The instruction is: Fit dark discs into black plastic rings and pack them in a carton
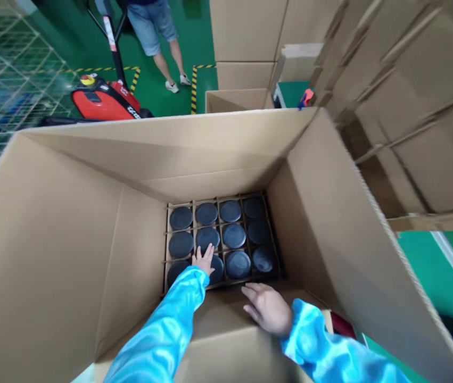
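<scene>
A deep, open cardboard box [78, 213] stands in front of me. At its bottom, several round dark lids [234, 235] sit in rows, each in its own cell of a cardboard divider [193, 213]. My left hand [203, 260] reaches down over the front rows with its fingers spread, at or just above one of the lids; whether it touches is unclear. My right hand [268, 307] is inside the box near the front wall, its fingers stretched out and nothing in it. Blue sleeves cover both forearms.
Beyond the box are a red pallet truck [104, 99] and a person [158, 37] in shorts, standing on the green floor. A wire cage [6, 69] is at the left. Stacked cardboard [418, 96] rises at the right, and a smaller open carton [238, 99] is behind.
</scene>
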{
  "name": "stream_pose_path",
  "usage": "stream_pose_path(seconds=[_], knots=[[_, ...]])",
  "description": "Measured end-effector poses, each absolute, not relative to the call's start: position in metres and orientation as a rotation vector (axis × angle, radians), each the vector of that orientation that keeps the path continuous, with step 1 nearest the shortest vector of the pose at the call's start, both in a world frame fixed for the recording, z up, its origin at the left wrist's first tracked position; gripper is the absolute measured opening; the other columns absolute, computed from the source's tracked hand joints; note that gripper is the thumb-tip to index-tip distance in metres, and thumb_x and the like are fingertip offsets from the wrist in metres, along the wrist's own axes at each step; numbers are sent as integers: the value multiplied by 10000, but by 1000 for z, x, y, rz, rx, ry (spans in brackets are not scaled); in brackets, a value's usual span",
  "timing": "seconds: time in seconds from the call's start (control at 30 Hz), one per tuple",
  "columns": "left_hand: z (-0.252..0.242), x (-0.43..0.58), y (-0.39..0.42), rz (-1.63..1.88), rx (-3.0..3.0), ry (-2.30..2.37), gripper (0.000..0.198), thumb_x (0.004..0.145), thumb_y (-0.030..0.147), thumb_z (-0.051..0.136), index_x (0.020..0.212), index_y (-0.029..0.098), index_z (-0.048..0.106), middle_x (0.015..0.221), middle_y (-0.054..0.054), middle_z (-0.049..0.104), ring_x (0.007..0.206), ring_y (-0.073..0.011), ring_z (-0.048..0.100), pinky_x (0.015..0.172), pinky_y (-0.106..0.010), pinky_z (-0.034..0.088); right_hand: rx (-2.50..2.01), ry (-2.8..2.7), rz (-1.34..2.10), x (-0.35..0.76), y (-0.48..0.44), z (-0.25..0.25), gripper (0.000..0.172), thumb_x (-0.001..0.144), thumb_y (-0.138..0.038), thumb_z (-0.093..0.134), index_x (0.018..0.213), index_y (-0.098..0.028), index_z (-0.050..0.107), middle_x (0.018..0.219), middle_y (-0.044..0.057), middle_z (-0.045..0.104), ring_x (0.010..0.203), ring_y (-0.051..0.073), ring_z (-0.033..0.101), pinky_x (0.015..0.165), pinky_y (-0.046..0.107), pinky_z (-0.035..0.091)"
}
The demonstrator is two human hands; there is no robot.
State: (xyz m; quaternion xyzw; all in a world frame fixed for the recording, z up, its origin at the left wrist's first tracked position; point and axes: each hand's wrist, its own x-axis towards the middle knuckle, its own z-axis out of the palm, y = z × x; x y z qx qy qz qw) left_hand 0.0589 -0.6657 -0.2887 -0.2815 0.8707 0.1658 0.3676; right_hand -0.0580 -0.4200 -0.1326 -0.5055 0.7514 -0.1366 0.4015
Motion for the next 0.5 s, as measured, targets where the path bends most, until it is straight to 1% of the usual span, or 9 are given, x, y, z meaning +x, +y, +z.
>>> stream_pose_path(seconds=[0.07, 0.13, 0.2, 0.27, 0.37, 0.43, 0.47, 0.5], knots=[[-281, 53, -661, 467, -735, 2204, 751, 863, 245, 635, 1544, 200, 322, 1654, -98, 160, 1475, -429, 208, 1138, -599, 322, -1146, 1944, -527, -50, -397, -111, 401, 954, -322, 494, 1319, -204, 610, 1336, 92, 617, 1186, 266, 593, 1072, 366, 461], [-268, 42, -655, 526, -722, 2181, 580, 898, 253, 615, 1451, 162, 469, 1587, -151, 336, 1395, -364, 409, 1110, -562, 383, -1065, 1976, -700, -38, -376, -89, 364, 983, -331, 442, 1285, -237, 622, 1259, 67, 658, 1136, 239, 612, 1059, 348, 464], [-252, 29, -645, 601, -701, 2179, 437, 916, 254, 616, 1333, 133, 572, 1438, -159, 535, 1283, -288, 547, 1096, -514, 418, -1024, 1991, -840, -25, -357, -69, 336, 997, -324, 412, 1246, -261, 629, 1193, 52, 676, 1093, 219, 621, 1027, 326, 478], [-230, 15, -634, 689, -698, 2206, 360, 923, 244, 613, 1262, 122, 611, 1310, -137, 637, 1209, -240, 605, 1083, -465, 442, -1008, 2000, -901, -13, -337, -52, 309, 997, -310, 414, 1210, -264, 632, 1154, 51, 680, 1064, 210, 627, 992, 309, 494], [-187, -1, -615, 831, -740, 2280, 343, 910, 236, 613, 1229, 112, 630, 1241, -113, 684, 1146, -205, 645, 1048, -364, 477, -998, 2062, -840, -1, -304, -38, 281, 973, -269, 449, 1193, -230, 619, 1118, 68, 677, 1023, 219, 641, 943, 327, 523], [-153, -7, -595, 919, -751, 2334, 316, 909, 236, 593, 1192, 107, 651, 1178, -97, 717, 1082, -188, 675, 1004, -292, 501, -981, 2153, -706, 5, -281, -32, 272, 943, -258, 501, 1184, -199, 612, 1101, 87, 674, 1004, 243, 652, 909, 357, 546], [-135, -9, -580, 953, -729, 2357, 298, 923, 242, 568, 1172, 104, 656, 1149, -94, 726, 1056, -187, 683, 990, -285, 509, -972, 2199, -606, 9, -270, -29, 270, 928, -275, 535, 1169, -182, 614, 1090, 99, 674, 994, 259, 658, 890, 371, 559], [-118, -12, -560, 983, -709, 2403, 286, 940, 263, 547, 1153, 107, 658, 1126, -92, 728, 1035, -194, 686, 983, -307, 517, -965, 2237, -494, 14, -258, -25, 278, 915, -311, 571, 1148, -166, 619, 1077, 112, 676, 983, 275, 664, 867, 383, 571]])
